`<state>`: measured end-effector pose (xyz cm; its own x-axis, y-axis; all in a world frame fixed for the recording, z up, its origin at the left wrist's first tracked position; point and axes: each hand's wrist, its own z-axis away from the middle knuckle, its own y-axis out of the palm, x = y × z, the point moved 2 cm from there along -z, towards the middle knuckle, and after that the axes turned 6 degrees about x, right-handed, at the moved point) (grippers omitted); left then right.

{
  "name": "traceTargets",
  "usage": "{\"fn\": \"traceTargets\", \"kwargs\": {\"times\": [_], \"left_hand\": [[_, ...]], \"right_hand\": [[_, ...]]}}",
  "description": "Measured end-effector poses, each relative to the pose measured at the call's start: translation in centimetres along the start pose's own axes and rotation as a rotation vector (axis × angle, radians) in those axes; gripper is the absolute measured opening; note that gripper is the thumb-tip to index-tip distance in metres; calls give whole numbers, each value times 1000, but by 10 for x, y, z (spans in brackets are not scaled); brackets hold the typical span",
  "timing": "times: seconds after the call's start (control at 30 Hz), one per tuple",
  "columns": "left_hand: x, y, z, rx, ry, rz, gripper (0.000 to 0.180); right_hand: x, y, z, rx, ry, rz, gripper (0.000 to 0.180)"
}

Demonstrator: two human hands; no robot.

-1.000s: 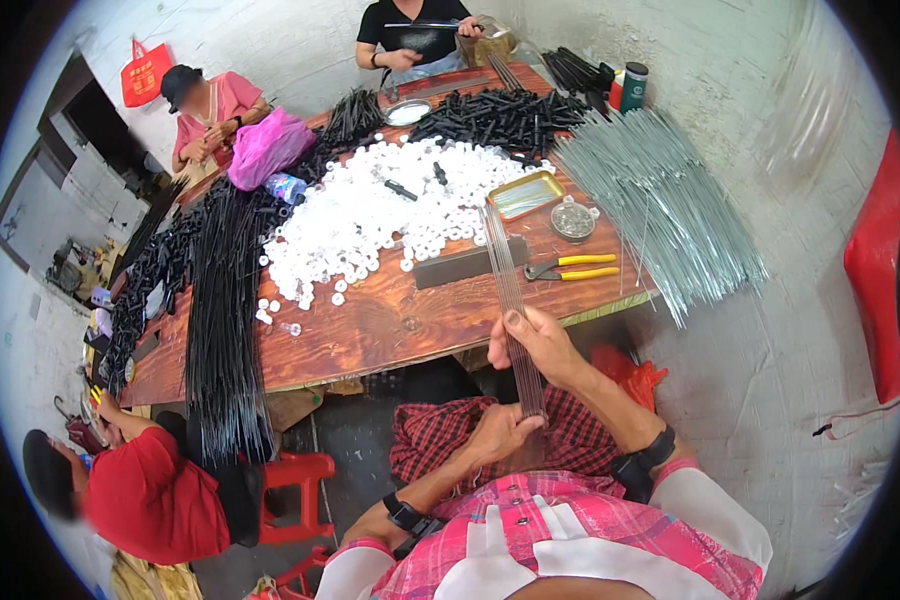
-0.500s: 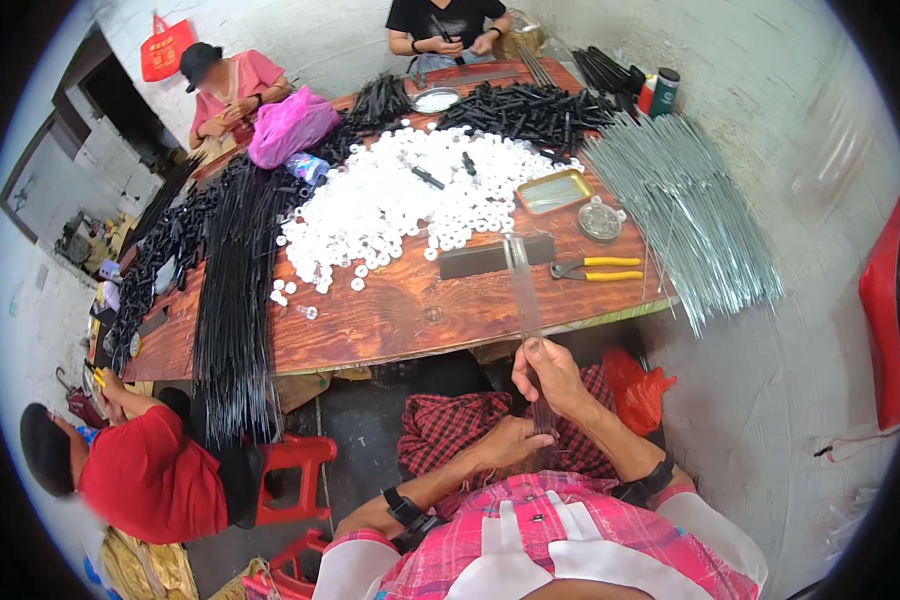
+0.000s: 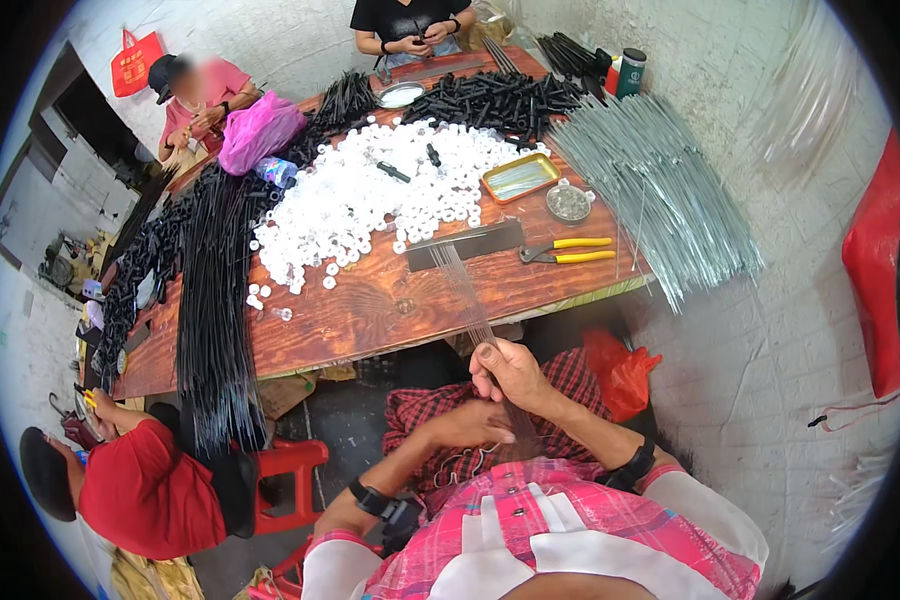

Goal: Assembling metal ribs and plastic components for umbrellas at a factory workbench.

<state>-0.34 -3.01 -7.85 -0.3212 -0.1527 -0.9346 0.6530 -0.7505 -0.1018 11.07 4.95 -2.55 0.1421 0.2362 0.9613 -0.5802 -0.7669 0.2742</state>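
Note:
A bundle of thin metal wires (image 3: 460,285) slants up from my lap, its far ends fanned out over the table edge by a dark rectangular bar (image 3: 480,243). My right hand (image 3: 515,378) is closed round the bundle near its lower part. Just left of the bundle's lower end is my left hand (image 3: 473,425), fingers stretched out and slightly blurred; whether it touches the wires I cannot tell. Beyond the wires lie yellow-handled pliers (image 3: 570,251), a yellow-rimmed tin (image 3: 522,178) holding thin pieces, and a round dish (image 3: 569,204) of small bits.
White rings (image 3: 350,215) cover the middle of the wooden table (image 3: 370,310). Long black rods (image 3: 215,310) overhang its front edge at left, silvery rods (image 3: 660,190) at right. Black tubular pieces (image 3: 495,103) lie at the back. Three other people sit round the table.
The wires have tilted leftward and spread apart at their far ends. My left hand has loosened from their lower end and moved a little away. The whole view has shifted slightly.

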Motion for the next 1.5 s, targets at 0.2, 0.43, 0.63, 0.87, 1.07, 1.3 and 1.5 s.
{"fn": "traceTargets", "kwargs": {"times": [0.2,0.43,0.63,0.87,1.07,1.3,1.5], "left_hand": [[-86,-87,60,-509,138,263,38],[-128,-128,52,-1082,436,301,26],[-113,-136,45,-1098,482,238,19],[-76,-152,61,-877,315,304,28],[-43,-195,128,-1371,-86,-489,27],[4,-234,131,-1475,-354,-713,28],[9,-263,130,-1570,-213,-595,27]], "right_hand": [[0,-7,-3,-21,18,43,49],[9,2,-5,32,25,121,45],[-3,-4,-12,-27,44,136,47],[-13,-13,-18,-55,92,86,49],[-15,-24,-19,-88,93,83,52],[-11,-19,-20,-56,108,76,51],[-10,-21,-19,-66,114,59,49]]}}
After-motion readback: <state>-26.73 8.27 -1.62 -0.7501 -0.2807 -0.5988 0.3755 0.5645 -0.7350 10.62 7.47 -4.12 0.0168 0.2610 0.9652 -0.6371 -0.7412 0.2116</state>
